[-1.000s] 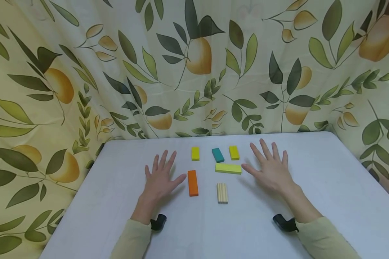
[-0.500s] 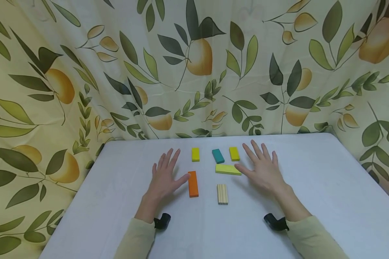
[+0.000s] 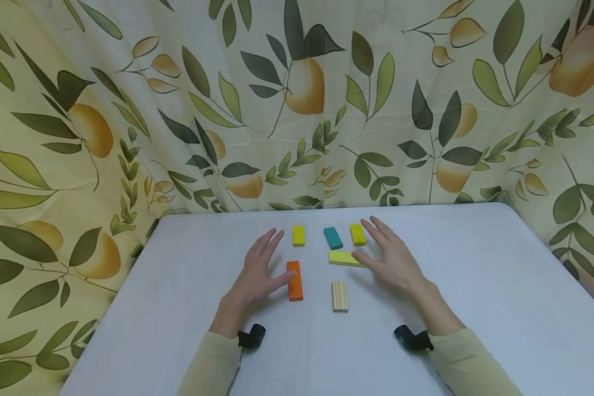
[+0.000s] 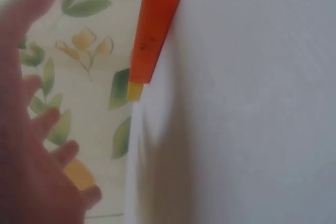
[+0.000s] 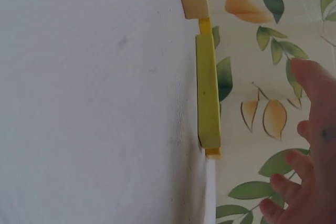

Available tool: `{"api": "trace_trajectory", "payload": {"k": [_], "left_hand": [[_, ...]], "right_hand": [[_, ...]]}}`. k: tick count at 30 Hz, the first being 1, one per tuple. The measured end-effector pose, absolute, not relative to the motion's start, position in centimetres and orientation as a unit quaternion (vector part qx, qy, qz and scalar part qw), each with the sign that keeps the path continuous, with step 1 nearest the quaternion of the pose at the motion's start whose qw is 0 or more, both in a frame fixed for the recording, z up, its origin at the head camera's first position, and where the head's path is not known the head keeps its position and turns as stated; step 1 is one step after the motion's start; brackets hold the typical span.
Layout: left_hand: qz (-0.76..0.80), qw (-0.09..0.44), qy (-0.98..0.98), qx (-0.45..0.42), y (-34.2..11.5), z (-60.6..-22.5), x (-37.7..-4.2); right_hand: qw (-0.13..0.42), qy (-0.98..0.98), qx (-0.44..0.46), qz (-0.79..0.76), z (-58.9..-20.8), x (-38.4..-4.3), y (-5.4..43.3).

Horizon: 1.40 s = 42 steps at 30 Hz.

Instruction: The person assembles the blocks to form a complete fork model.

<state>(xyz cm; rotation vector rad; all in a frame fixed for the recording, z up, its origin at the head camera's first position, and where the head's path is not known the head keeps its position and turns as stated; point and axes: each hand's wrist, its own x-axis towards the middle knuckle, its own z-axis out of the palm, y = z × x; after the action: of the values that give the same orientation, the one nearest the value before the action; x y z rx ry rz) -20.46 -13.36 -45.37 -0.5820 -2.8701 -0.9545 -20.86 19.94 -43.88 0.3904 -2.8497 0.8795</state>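
Left hand (image 3: 256,273): spread, relaxed
Orange block (image 3: 296,287): just right of hand, partly hidden
Right hand (image 3: 395,263): spread, relaxed
Lime block (image 3: 343,258): just left, right end hidden

Orange block (image 3: 296,292): smooth, painted look, low sheen; small dark blemishes on one face in the left wrist view. Yellow-green block (image 3: 344,258): smooth, matt. Teal block (image 3: 333,238) and yellow blocks (image 3: 298,236): smooth, painted look. Beige block (image 3: 340,297): bare-wood look, top lined lengthwise like grooves. Table (image 3: 322,357): white, cloth-like, matt covering. Curtain (image 3: 178,165): printed fabric, softly folded. Sleeves (image 3: 210,363): matt cloth. Wrist cameras (image 3: 252,336): black, plastic-looking.
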Motion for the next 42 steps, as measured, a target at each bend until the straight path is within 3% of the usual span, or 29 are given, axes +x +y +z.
{"api": "trace_trajectory", "payload": {"k": [17,42], "left_hand": [[-0.314,-0.047,-0.922,-0.224,-13.5,-46.3,-20.3],[-0.302,-0.07,-0.917,-0.251,-13.8,-47.1,-19.9]], "right_hand": [[0.044,-0.927,0.176,0.328,-45.2,-20.7,19.7],[0.04,-0.933,0.2,0.295,-45.8,-20.5,20.1]]}}
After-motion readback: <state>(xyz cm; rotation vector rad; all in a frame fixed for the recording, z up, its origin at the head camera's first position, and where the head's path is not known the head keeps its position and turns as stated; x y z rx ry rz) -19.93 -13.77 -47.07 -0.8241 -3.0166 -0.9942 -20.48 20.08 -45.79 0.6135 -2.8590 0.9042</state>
